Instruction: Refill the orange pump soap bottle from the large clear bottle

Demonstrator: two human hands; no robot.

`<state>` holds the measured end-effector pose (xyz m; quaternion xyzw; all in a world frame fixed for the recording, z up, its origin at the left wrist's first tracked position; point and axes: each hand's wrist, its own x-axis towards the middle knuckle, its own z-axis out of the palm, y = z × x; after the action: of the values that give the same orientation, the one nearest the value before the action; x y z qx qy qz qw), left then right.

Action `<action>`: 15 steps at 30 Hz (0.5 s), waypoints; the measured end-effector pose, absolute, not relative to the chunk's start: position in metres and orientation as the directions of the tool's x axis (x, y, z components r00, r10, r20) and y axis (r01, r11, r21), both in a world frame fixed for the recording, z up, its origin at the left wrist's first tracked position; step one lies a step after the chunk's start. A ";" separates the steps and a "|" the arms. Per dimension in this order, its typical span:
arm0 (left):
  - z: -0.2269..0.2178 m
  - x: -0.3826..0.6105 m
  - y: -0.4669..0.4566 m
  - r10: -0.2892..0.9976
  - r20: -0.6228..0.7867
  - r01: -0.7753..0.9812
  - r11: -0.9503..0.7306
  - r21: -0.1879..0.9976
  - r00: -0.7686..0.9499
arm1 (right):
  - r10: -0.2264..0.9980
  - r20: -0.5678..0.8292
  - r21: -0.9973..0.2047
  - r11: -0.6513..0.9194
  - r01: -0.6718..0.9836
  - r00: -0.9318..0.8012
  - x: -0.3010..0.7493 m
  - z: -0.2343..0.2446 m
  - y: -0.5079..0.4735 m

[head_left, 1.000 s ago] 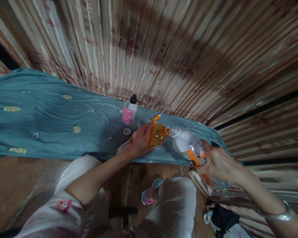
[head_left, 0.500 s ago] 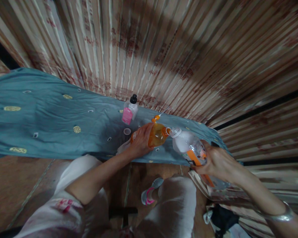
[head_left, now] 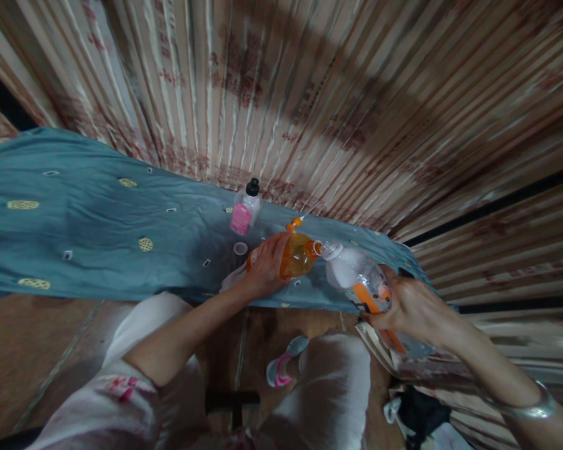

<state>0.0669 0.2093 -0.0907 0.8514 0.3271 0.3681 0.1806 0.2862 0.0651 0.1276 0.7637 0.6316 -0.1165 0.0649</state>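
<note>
My left hand (head_left: 268,265) is wrapped round an orange bottle (head_left: 298,255), which leans with its neck to the right. In my right hand (head_left: 410,306) is a large clear plastic bottle (head_left: 354,272) with an orange label, tilted so that its mouth meets the orange bottle's mouth. White stuff shows inside the clear bottle near its neck; whether it is liquid or foam I cannot tell. Behind my left hand lies an orange pump top (head_left: 294,224) with a thin pale tube. A small white cap (head_left: 240,249) rests left of that hand.
A clear bottle with a pink label and black top (head_left: 245,209) stands at the back of the teal cloth-covered surface (head_left: 98,231). Pleated curtains (head_left: 272,94) hang behind it. Dark bars (head_left: 497,203) run at the right. Dark and white cloth (head_left: 422,412) lies low at the right.
</note>
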 end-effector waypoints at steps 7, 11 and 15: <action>-0.088 0.065 0.209 0.687 0.499 0.418 -0.722 0.551 0.528 | 0.946 -0.265 -0.054 -0.210 0.976 0.188 0.287 0.126 0.064; -0.088 0.066 0.210 0.690 0.488 0.412 -0.717 0.562 0.535 | 0.945 -0.272 -0.051 -0.205 0.977 0.184 0.287 0.126 0.064; -0.089 0.066 0.210 0.686 0.499 0.403 -0.721 0.564 0.529 | 0.951 -0.257 -0.040 -0.188 0.981 0.172 0.288 0.126 0.064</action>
<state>0.0657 0.2098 -0.0886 0.8527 0.3194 0.3650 0.1940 0.2882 0.0643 0.1264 0.7626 0.6334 -0.1124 0.0673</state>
